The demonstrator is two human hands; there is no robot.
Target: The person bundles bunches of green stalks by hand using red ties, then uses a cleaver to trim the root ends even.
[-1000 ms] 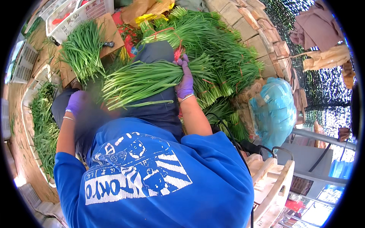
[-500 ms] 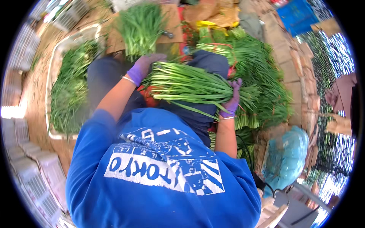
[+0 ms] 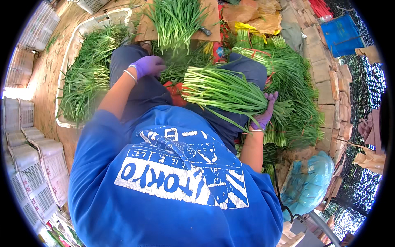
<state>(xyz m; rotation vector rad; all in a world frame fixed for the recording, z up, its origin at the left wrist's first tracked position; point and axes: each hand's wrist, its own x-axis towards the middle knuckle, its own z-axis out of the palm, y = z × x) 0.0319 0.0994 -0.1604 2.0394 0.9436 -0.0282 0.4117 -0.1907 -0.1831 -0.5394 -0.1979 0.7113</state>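
Observation:
My right hand (image 3: 264,114), in a purple glove, is shut around the green end of a thick bundle of long green stalks with pale ends (image 3: 222,91), held across my lap. My left hand (image 3: 146,66), also gloved in purple and with a thin bracelet at the wrist, rests on my left knee beside loose greens (image 3: 179,70) lying between my legs. Its fingers curl down, and whether they grip any stalks is hidden. My blue printed shirt fills the lower part of the view.
A white crate (image 3: 70,53) full of loose greens stands at my left. Ahead is a cardboard sheet (image 3: 212,16) with more greens and a knife (image 3: 205,31). Tied bundles (image 3: 296,82) are piled at my right by paving blocks (image 3: 327,88). White crates (image 3: 39,164) are stacked lower left.
My left hand has left the pale end of the bundle and moved to my left knee. My right hand still holds the bundle, and the view has swung.

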